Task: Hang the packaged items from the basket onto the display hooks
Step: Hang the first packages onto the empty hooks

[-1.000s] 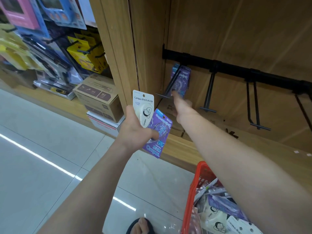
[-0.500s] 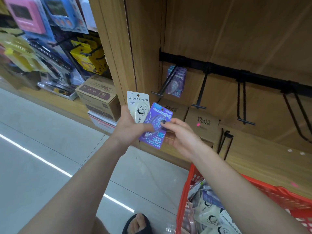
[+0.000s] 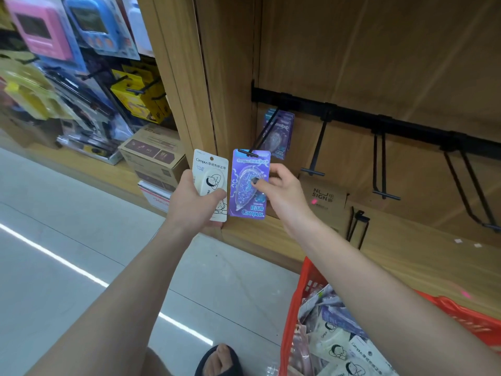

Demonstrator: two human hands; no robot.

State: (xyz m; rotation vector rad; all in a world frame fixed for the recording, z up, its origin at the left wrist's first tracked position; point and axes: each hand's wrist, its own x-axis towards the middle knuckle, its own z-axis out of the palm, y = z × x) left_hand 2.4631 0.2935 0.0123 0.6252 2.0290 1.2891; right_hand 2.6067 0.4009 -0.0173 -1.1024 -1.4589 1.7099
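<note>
Head view is showing my right hand [image 3: 282,189] pinching a purple pack [image 3: 250,183] between thumb and fingers, its top edge touching the tip of the leftmost black hook [image 3: 264,132]. My right grip is clamped on that pack by its right side and front. Further back on the same hook, another purple pack [image 3: 280,132] is hanging against the wooden back panel [image 3: 379,55]. My left hand [image 3: 193,203] is gripping a white pack [image 3: 210,183] upright just beside the purple one, thumb curled across its lower front, so the left grip is clamped on it. Along the black rail [image 3: 379,119], three more hooks are sticking out to the right. Below them, brown boxes [image 3: 322,196] are sitting on the wooden shelf [image 3: 406,256]. At lower right, a red basket [image 3: 306,289] is holding more white and purple packs. Off to the left, yellow, pink and blue goods are hanging in the neighbouring bay.
</note>
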